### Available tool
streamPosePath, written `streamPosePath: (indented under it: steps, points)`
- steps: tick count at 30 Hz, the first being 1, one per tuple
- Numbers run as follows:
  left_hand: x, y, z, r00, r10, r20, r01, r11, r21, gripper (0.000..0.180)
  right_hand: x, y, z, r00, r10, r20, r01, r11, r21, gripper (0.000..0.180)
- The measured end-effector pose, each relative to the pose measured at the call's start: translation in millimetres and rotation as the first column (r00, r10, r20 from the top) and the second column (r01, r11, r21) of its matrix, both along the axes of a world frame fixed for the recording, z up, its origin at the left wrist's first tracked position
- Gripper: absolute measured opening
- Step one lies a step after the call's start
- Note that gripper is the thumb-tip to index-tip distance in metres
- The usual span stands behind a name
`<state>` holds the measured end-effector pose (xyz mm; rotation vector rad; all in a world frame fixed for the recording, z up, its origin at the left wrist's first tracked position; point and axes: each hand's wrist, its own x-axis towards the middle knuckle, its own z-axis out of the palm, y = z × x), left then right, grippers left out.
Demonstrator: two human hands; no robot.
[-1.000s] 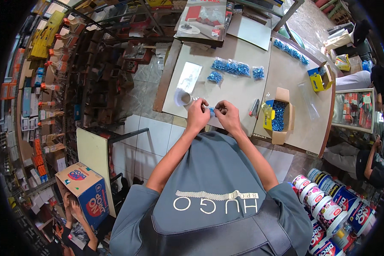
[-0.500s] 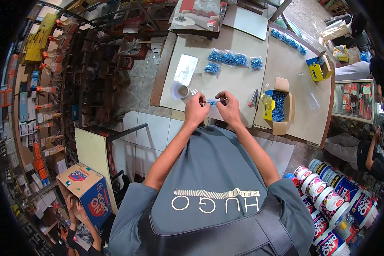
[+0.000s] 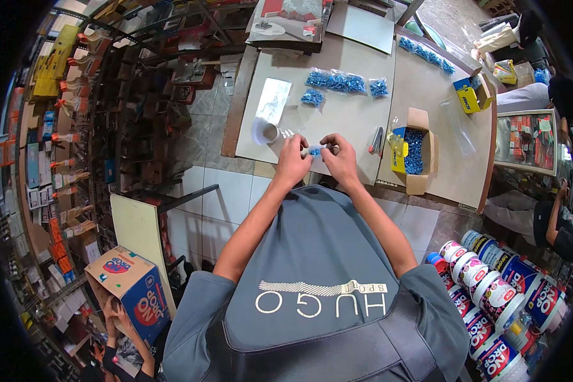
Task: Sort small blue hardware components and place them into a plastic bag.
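Note:
Both hands are at the near edge of the table, pinching a small clear plastic bag (image 3: pixel 316 152) with blue pieces in it. My left hand (image 3: pixel 292 162) has its fingers closed on the bag's left side, and my right hand (image 3: pixel 341 163) grips the right side. The blue pieces are too small to name surely; they look like screws or plugs. Just left of my left hand lies a clear plastic roll (image 3: pixel 270 132). A stapler (image 3: pixel 375 141) rests to the right. Beyond the hands are a row of filled bags (image 3: pixel 335 83), a single bag (image 3: pixel 312 97) and another (image 3: pixel 378 88).
An open carton (image 3: pixel 418 118) full of blue pieces stands on the right, near a clear plastic strip (image 3: pixel 463 137). Farther back are more bags (image 3: pixel 426 55) and a yellow-blue box (image 3: pixel 471 99). Paint buckets (image 3: pixel 496 296) stack at lower right; another person's hands touch a large carton (image 3: pixel 134 286) at lower left.
The view has shifted slightly, so the table's things sit a little higher and further left. Both hands stay on the small bag; more of its blue contents shows between them.

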<state>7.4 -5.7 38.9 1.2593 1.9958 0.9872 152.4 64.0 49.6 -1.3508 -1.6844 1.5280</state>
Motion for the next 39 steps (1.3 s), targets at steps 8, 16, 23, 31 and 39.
streamPosePath:
  steps: [8,16,23,31,39]
  points:
    - [-1.3,6.2,10.5,0.991,-0.003,0.131,0.016,0.995,-0.098,0.015,7.6,3.8,6.0,1.000,-0.008,-0.014,0.008,1.000,-0.020,0.022]
    - [-11.9,1.0,5.6,0.942,0.048,0.333,-0.022,0.997,-0.080,0.012,18.0,7.3,10.1,0.977,0.204,0.056,-0.211,0.955,0.208,0.035]
    - [-16.2,2.1,21.6,0.875,0.089,0.476,-0.029,0.991,-0.133,0.022,14.6,6.4,0.9,0.967,0.244,0.076,-0.256,0.924,0.285,0.024]
    - [-19.6,4.4,30.6,0.997,0.049,0.056,-0.027,0.942,-0.334,0.017,14.3,4.2,-0.3,0.940,0.333,0.076,-0.340,0.894,0.291,0.021]
    - [-10.3,2.3,37.9,0.995,0.008,-0.099,-0.036,0.960,-0.279,0.019,5.9,3.1,12.6,0.936,0.351,0.012,-0.336,0.886,0.319,0.026]
